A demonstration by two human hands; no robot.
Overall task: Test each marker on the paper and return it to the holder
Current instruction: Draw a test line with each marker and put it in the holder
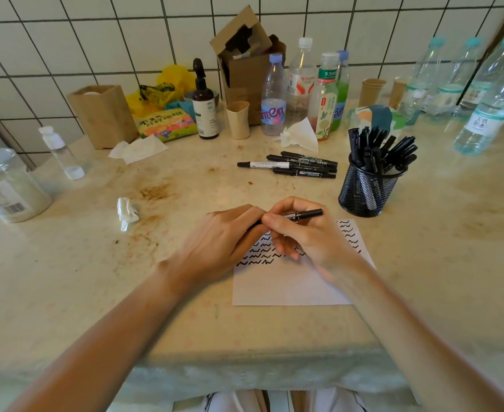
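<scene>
Here both hands grip marker [302, 215] labelled "MARKER"

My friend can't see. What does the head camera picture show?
Two hands, left hand and right hand, hold one black marker above a paper covered in black squiggles. Beside it stands a mesh holder full of markers, with loose markers lying on the table behind.

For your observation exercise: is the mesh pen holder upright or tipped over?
Upright. The mesh pen holder stands on its base on the table, its markers sticking up out of the open top.
</scene>
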